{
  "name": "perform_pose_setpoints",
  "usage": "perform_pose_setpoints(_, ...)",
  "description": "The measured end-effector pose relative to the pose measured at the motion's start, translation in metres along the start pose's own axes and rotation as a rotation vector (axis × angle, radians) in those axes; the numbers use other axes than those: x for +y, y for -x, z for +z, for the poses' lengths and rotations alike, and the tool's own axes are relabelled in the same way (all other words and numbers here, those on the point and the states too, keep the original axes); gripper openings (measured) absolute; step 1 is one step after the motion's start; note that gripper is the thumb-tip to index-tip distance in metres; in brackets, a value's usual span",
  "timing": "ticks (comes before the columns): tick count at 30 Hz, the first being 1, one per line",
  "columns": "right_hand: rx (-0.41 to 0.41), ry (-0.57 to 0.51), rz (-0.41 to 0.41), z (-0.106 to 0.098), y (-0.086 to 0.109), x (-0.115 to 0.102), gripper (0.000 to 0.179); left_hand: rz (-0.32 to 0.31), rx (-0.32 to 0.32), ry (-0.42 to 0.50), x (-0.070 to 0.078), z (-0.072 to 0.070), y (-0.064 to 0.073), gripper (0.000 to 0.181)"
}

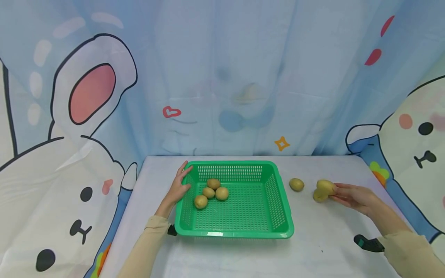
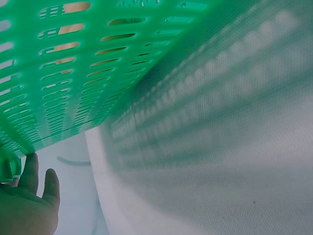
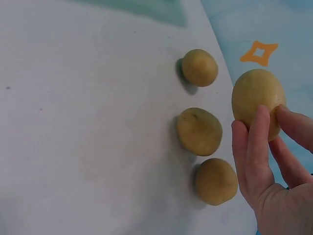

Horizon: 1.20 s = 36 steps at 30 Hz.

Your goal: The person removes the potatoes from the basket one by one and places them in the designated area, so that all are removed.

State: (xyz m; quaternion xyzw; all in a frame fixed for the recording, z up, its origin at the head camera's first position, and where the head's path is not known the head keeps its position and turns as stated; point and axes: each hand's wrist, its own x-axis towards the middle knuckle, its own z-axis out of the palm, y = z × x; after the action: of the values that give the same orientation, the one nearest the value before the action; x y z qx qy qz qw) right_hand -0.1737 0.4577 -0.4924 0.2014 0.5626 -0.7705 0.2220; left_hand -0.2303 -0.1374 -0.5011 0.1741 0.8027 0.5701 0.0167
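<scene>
My right hand (image 1: 354,197) pinches a yellow potato (image 1: 326,187) above the table, to the right of the green plastic basket (image 1: 236,234). The right wrist view shows this potato between thumb and fingertips, with three others on the table: a far one (image 3: 199,68), a middle one (image 3: 199,131) and a near one (image 3: 215,181). Against the basket's left rim rests my left hand (image 1: 177,190), fingers spread and fairly straight. Its fingers (image 2: 30,174) show outside the perforated wall in the left wrist view. Several potatoes (image 1: 222,193) lie in the left part of the basket.
The basket stands on a white-covered table (image 1: 323,251). Behind the table hangs a blue cartoon-print curtain (image 1: 215,77). A dark strap piece (image 1: 368,243) sticks out beside the right sleeve.
</scene>
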Motion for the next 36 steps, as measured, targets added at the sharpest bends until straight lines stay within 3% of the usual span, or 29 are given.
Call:
perform_pose_setpoints(8,0.011,0.013,0.01,-0.005,0.006,0.023,0.019,0.017,0.037,-0.004,-0.033,0.004,-0.009,0.07)
perform_pose_setpoints(16,0.005,0.059,0.024,-0.006,0.002,0.039,0.018,0.029,0.043,0.001,-0.037,0.004,-0.009,0.071)
perform_pose_setpoints(21,0.043,0.099,0.029,-0.006,-0.001,0.047,0.017,0.022,0.043,-0.005,-0.031,0.005,-0.008,0.07)
perform_pose_setpoints(28,0.082,0.153,0.022,-0.005,-0.008,0.057,0.012,0.015,0.013,-0.016,0.003,0.001,0.002,0.067)
perform_pose_setpoints(36,0.118,0.209,0.039,0.001,-0.007,0.056,0.009,0.026,0.009,-0.012,0.005,0.0,0.003,0.066)
